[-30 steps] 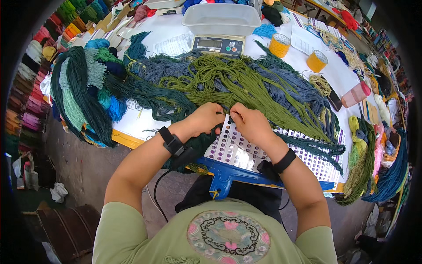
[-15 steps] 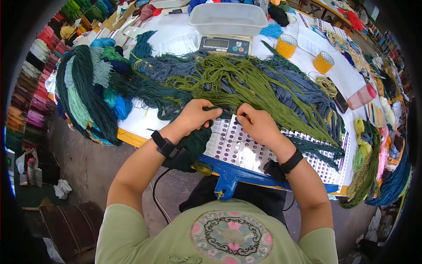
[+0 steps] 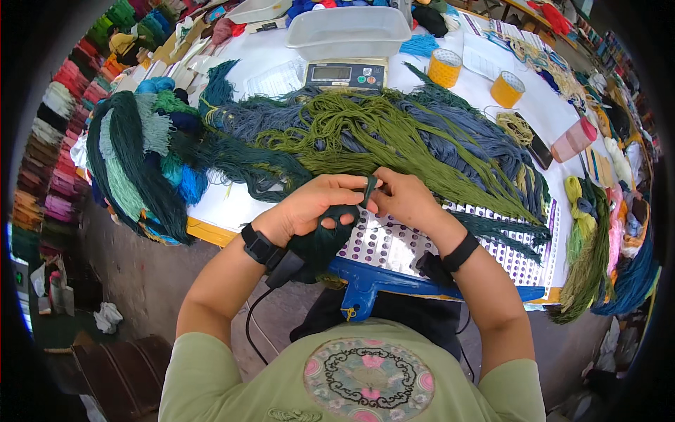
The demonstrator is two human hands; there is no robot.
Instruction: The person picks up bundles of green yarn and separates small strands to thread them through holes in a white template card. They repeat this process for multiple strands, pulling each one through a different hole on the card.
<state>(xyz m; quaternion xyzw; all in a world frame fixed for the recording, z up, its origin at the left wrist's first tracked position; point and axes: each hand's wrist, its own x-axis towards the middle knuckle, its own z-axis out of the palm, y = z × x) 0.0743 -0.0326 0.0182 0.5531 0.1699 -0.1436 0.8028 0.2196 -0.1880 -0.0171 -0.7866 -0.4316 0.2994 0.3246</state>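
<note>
A hank of dark green yarn [image 3: 314,247] hangs from my left hand [image 3: 313,202], whose fingers are curled round its upper part. My right hand [image 3: 406,200] meets it at the near table edge, thumb and fingertips pinched at the yarn's top end. A thin dark strand runs beneath the hands across a white card with rows of purple-rimmed holes [image 3: 394,246]. Just beyond the hands lie a heap of olive green yarn [image 3: 365,130], with blue-grey yarn [image 3: 443,141] under it and dark teal yarn [image 3: 253,158] to the left.
A digital scale [image 3: 344,73] carrying a clear plastic tub [image 3: 348,34] stands behind the heap. Two yellow tape rolls [image 3: 444,68], a phone [image 3: 536,149] and a pink translucent cone [image 3: 574,139] lie right. A blue bar [image 3: 362,281] edges the table; yarn bundles [image 3: 130,151] drape over its left side.
My hands have come together, and my left hand has turned palm-up with the dark green yarn now raised between its fingers. The right fingertips have moved onto that yarn. The view has shifted slightly.
</note>
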